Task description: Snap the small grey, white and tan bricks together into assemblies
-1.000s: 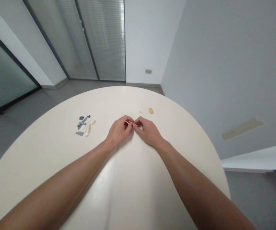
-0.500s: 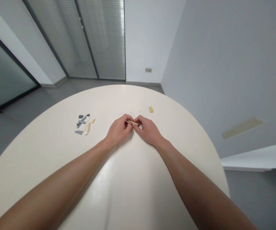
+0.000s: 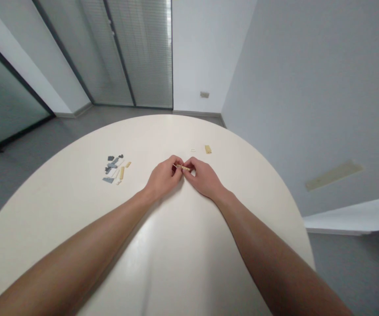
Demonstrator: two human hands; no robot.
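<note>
My left hand (image 3: 166,176) and my right hand (image 3: 202,176) meet above the middle of the round table, fingertips nearly touching. Between them they pinch a thin tan building-block strip (image 3: 185,167), with a bit of white showing at its left end. Both hands are closed on it, and the fingers hide much of the strip. Just beyond the right hand lie a small white piece (image 3: 193,150) and a flat tan plate (image 3: 208,149).
To the left on the white table (image 3: 61,197) lies a loose group of small pieces: grey ones (image 3: 108,180), dark ones (image 3: 111,158), a tan bar (image 3: 121,173) and white ones. A wall (image 3: 308,109) rises beyond the table's right edge.
Both hands keep their pinch on the tan strip in nearly the same place. The view has shifted very slightly; the loose pieces lie as before.
</note>
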